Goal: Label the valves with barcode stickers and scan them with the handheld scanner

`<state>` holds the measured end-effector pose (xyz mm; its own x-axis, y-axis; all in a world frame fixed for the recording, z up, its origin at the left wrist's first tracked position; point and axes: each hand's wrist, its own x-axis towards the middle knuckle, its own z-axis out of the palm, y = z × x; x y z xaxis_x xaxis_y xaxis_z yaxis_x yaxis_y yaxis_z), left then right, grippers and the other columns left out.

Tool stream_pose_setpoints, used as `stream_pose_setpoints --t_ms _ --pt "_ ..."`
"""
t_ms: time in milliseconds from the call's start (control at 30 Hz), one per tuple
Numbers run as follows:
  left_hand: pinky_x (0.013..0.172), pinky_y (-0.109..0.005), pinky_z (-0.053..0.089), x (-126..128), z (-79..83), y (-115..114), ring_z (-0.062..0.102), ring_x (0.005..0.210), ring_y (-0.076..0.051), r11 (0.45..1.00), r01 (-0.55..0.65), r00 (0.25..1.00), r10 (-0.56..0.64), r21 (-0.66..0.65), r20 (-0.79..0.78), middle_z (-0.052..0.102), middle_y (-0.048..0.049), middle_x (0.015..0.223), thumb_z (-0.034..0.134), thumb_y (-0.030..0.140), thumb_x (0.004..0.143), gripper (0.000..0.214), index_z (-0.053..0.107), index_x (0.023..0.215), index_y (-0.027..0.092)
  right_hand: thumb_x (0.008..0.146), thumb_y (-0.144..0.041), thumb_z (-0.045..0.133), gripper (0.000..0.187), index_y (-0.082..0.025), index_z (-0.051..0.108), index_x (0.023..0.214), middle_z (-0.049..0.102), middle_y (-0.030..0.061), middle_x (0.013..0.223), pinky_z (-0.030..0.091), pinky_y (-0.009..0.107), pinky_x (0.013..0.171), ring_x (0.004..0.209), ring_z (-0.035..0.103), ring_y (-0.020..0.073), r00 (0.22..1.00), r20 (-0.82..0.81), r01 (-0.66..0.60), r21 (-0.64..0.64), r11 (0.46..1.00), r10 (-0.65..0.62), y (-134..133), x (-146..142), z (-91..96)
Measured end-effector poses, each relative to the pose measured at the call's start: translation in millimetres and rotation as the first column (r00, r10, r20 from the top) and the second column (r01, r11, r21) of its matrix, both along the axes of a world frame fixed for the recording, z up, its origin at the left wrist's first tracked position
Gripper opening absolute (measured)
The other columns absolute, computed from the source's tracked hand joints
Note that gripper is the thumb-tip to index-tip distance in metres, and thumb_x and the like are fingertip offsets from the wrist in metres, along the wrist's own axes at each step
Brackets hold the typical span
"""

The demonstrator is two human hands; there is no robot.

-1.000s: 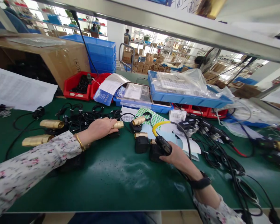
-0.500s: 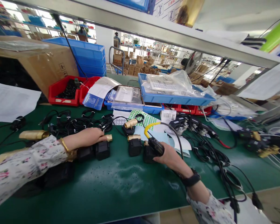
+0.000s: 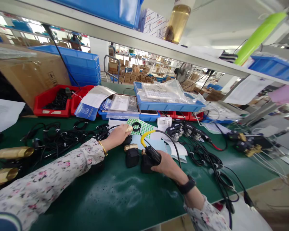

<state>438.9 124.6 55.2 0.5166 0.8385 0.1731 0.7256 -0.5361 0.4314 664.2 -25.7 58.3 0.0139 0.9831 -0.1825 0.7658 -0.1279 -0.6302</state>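
Observation:
My left hand [image 3: 117, 136] is closed on a brass-ended black valve unit [image 3: 128, 130] near a sheet of green dot stickers [image 3: 144, 127]. My right hand [image 3: 164, 163] grips a black plug [image 3: 153, 155] with a yellow-sleeved cable [image 3: 145, 136], resting against a black valve unit [image 3: 146, 163]. Another black valve unit with a brass fitting [image 3: 132, 154] stands between my hands on the green mat [image 3: 125, 195].
Coiled black cables [image 3: 60, 136] lie at left and a tangle of wired units [image 3: 207, 150] at right. Two brass tubes [image 3: 11, 152] lie at the far left. Red bins [image 3: 54, 102] and blue trays [image 3: 168, 104] line the back. A metal shelf [image 3: 135, 40] runs overhead.
My left hand left the valve it had drawn towards me and reached right to the brass-ended unit by the sticker sheet. The view swung right. My right hand kept its grip on the plug.

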Motion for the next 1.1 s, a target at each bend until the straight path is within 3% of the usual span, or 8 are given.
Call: stream_pose_setpoints --t_ms 100,267,500,633,733,833,933,1100 --pt "0.084 -0.036 0.043 -23.0 16.7 9.0 0.056 0.101 -0.025 0.994 0.020 0.999 -0.014 -0.106 0.050 0.058 -0.0120 0.112 0.030 0.040 0.092 0.040 0.042 0.121 0.015 0.057 -0.021 0.073 0.045 -0.014 0.062 0.099 0.065 0.0048 0.091 0.044 0.030 0.071 0.080 0.059 0.0217 1.000 -0.027 -0.009 -0.001 1.000 0.009 -1.0 1.2 1.3" --pt "0.074 -0.029 0.046 -55.8 43.6 5.7 0.059 0.087 -0.020 0.908 0.265 0.964 -0.259 -0.325 0.061 0.062 -0.0054 0.098 0.023 0.050 0.092 0.048 0.052 0.109 0.015 0.056 -0.018 0.073 0.040 -0.015 0.063 0.095 0.067 0.0021 0.086 0.044 0.027 0.067 0.076 0.059 0.0199 0.994 -0.110 -0.032 -0.019 0.999 0.029 0.8 1.7 4.2" --pt "0.069 -0.025 0.045 -55.0 7.4 -21.2 0.059 0.079 -0.017 0.825 0.366 0.890 -0.445 -0.431 -0.096 0.064 -0.0032 0.089 0.033 0.046 0.092 0.039 0.058 0.097 0.018 0.054 -0.016 0.073 0.039 -0.016 0.066 0.092 0.067 0.0000 0.082 0.042 0.024 0.060 0.072 0.058 0.0180 0.990 -0.134 -0.046 -0.040 0.998 0.040 8.5 0.1 3.3" --pt "0.084 -0.041 0.042 -50.2 4.9 -31.0 0.056 0.091 -0.027 0.917 0.272 0.917 -0.339 -0.290 -0.210 0.060 -0.0132 0.092 0.030 0.035 0.093 0.038 0.061 0.090 0.012 0.051 -0.018 0.076 0.041 -0.017 0.066 0.091 0.067 0.0002 0.085 0.042 0.024 0.065 0.076 0.058 0.0192 0.998 -0.035 -0.051 -0.029 0.998 0.050 18.4 0.0 4.6" --pt "0.095 -0.049 0.034 -39.4 14.4 -46.3 0.046 0.109 -0.032 0.969 0.212 0.950 -0.235 -0.128 -0.207 0.053 -0.0181 0.112 0.026 0.040 0.094 0.045 0.055 0.112 0.010 0.053 -0.018 0.074 0.040 -0.016 0.065 0.091 0.067 0.0008 0.083 0.041 0.025 0.063 0.073 0.058 0.0191 0.999 -0.015 -0.033 -0.052 0.998 0.033 28.7 0.5 5.6" --pt "0.083 -0.044 0.045 -20.2 16.2 -64.5 0.052 0.101 -0.031 0.968 0.250 0.935 -0.239 0.009 -0.264 0.054 -0.0146 0.112 0.046 0.058 0.084 0.061 0.044 0.127 0.015 0.055 -0.019 0.072 0.037 -0.016 0.063 0.090 0.066 0.0010 0.078 0.040 0.025 0.060 0.069 0.058 0.0190 0.999 0.009 -0.030 -0.069 0.997 0.031 36.0 -3.3 5.5" --pt "0.073 -0.040 0.048 -2.0 8.9 -78.8 0.055 0.091 -0.030 0.950 0.305 0.901 -0.264 0.068 -0.345 0.059 -0.0125 0.101 0.061 0.056 0.076 0.056 0.055 0.112 0.013 0.054 -0.020 0.072 0.038 -0.016 0.063 0.091 0.067 0.0017 0.081 0.042 0.026 0.064 0.073 0.058 0.0207 0.996 0.022 -0.089 -0.078 0.993 0.091 36.9 -9.5 2.6" --pt "0.093 -0.047 0.040 -18.4 14.7 -96.2 0.050 0.108 -0.034 0.960 0.267 0.904 -0.220 0.082 -0.367 0.058 -0.0185 0.113 0.063 0.057 0.073 0.066 0.054 0.115 0.006 0.057 -0.026 0.068 0.047 -0.015 0.057 0.101 0.067 0.0056 0.092 0.045 0.029 0.070 0.084 0.060 0.0251 0.993 0.020 -0.117 -0.117 0.986 0.120 34.7 -8.7 -6.3"
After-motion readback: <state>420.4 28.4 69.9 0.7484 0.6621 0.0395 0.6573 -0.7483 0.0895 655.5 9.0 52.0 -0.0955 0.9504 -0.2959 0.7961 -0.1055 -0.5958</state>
